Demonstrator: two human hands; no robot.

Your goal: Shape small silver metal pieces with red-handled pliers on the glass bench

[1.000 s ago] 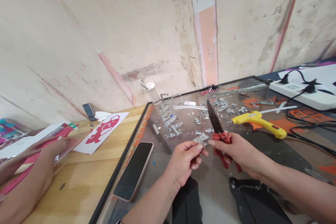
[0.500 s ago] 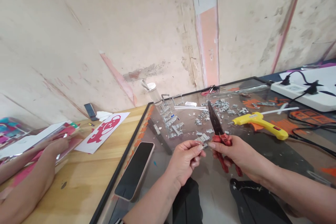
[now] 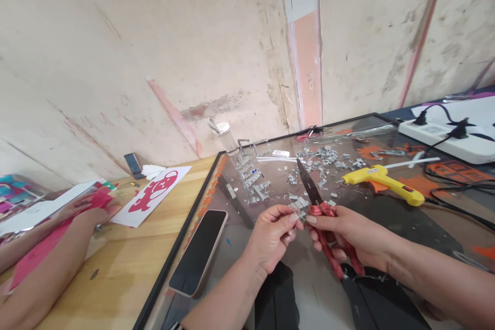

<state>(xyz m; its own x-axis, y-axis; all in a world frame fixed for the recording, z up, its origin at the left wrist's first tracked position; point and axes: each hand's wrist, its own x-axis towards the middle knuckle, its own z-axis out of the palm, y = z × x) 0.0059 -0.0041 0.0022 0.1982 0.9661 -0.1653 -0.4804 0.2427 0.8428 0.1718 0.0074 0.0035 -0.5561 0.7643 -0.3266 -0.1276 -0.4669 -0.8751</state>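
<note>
My left hand [image 3: 270,237] is closed in a pinch on a small grey metallic piece [image 3: 300,212]. Wrapped around the red handles of long-nose pliers [image 3: 309,184] is my right hand [image 3: 359,232], its thumb close to the left fingertips and the small piece. The dark jaws point up and to the left, away from the piece, and nothing shows between them. Below both hands, the glass tabletop [image 3: 313,294] carries a cluster of flat grey pieces [image 3: 258,191] and a heap of loose grey bits [image 3: 327,157].
A phone [image 3: 199,252] lies left of my hands. On the right are a yellow glue gun [image 3: 382,180], a white power strip [image 3: 452,139] and black cables. A lidded clear bottle [image 3: 228,142] stands behind. Another person's arms [image 3: 58,263] work over pink material at left.
The pliers have tipped further left, and their handles now point lower toward me. My left hand has barely moved. The other person's hands and pink material have shifted.
</note>
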